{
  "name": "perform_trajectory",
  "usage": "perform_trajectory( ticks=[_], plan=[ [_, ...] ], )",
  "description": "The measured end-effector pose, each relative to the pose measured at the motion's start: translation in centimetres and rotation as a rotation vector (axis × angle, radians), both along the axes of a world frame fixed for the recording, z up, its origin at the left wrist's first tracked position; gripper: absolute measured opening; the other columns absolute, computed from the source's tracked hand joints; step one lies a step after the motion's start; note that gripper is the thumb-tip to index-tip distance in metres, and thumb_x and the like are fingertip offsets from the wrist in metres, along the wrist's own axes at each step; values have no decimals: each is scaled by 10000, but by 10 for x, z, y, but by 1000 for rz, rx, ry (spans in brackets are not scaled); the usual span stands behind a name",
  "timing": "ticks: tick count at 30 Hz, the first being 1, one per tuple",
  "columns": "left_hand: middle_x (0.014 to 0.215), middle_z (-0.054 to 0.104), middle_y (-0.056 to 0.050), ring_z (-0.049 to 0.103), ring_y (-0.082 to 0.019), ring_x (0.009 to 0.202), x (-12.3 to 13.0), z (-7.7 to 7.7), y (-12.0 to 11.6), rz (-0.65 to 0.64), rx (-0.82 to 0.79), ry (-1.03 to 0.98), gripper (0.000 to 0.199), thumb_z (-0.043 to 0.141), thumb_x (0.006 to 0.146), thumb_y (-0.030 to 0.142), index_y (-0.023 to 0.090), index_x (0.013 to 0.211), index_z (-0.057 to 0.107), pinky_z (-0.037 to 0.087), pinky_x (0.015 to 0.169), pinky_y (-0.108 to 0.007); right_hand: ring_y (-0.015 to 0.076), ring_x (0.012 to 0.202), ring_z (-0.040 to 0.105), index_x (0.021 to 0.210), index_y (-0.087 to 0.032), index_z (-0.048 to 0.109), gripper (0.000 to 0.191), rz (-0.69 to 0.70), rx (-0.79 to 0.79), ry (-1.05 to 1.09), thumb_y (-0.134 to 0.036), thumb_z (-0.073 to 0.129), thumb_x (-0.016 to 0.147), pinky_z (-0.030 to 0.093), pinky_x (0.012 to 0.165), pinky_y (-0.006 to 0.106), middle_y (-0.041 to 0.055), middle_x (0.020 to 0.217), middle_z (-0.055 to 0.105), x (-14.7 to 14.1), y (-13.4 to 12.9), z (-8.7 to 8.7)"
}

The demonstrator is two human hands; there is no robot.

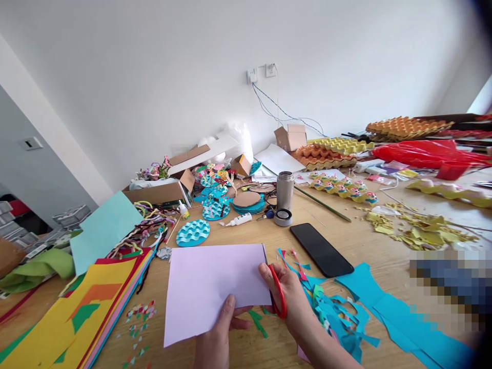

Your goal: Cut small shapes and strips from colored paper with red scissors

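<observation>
- Item, sheet of lavender paper, one: held up over the wooden table, in front of the worker, tilted
- Left hand: clamped on the sheet's lower edge, thumb on the face, fingers beneath
- Right hand: closed round scissors with red handles at the sheet's right edge; blades mostly hidden from me, so whether they are parted I cannot tell
- Mobile phone, black, one: flat, just beyond the right hand
- Blue paper scraps, a tangle: beside the right forearm, larger blue pieces further right
- Coloured sheets, stacked, yellow uppermost: to the left of the lavender paper
- Paper bits, many colours: scattered between stack and left hand
- Wavy blue oval, one: near the sheet's far edge
- Metal flask, uncapped: standing behind the phone
</observation>
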State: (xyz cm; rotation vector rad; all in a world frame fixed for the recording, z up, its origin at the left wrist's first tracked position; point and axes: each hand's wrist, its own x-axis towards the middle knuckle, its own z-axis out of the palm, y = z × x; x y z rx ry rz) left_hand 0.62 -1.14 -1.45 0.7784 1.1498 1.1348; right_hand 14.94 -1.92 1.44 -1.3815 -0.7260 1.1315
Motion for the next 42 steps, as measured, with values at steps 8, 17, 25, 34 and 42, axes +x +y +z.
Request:
perform_trajectory(
  ticks=[8, 17, 25, 34, 42],
  plan=[
    [1018, 710, -128, 707, -274, 770, -2, 5, 5, 107, 2, -48, 507, 788, 626, 239, 139, 1092, 615, 548, 486, -269, 28, 254, 357, 594, -191, 416, 484, 107, -17, 65, -638, 516, 751, 249, 284, 139, -80, 372, 442, -6, -1, -2],
    [1168, 641, -132, 705, -257, 804, -8, 21, 16, 209, 76, -159, 543, 737, 688, 217, 173, 1192, 540, 558, 527, -273, 71, 285, 456, 610, -196, 414, 514, 277, -57, -46, -683, 560, 689, 294, 299, 162, -54, 382, 508, -10, -2, -15],
    [1176, 637, -139, 705, -263, 815, -10, 25, 17, 261, 79, -164, 523, 740, 686, 241, 161, 1166, 548, 564, 525, -260, 89, 317, 494, 654, -200, 409, 483, 383, -56, -85, -651, 576, 697, 312, 328, 170, -46, 409, 539, -16, -4, -18],
    [1250, 589, -152, 698, -271, 850, -8, 25, 13, 233, 85, -156, 540, 743, 691, 256, 168, 1183, 539, 560, 521, -253, 79, 315, 489, 660, -203, 395, 521, 402, -26, -60, -700, 548, 683, 321, 333, 167, -60, 412, 527, -21, -5, -20],
    [1224, 613, -141, 702, -270, 832, -4, 26, 10, 234, 59, -179, 473, 763, 672, 226, 156, 1100, 574, 553, 498, -250, 81, 313, 497, 673, -197, 409, 520, 374, -40, -26, -689, 579, 666, 320, 321, 163, -62, 422, 538, -20, -4, -21]
  ],
)
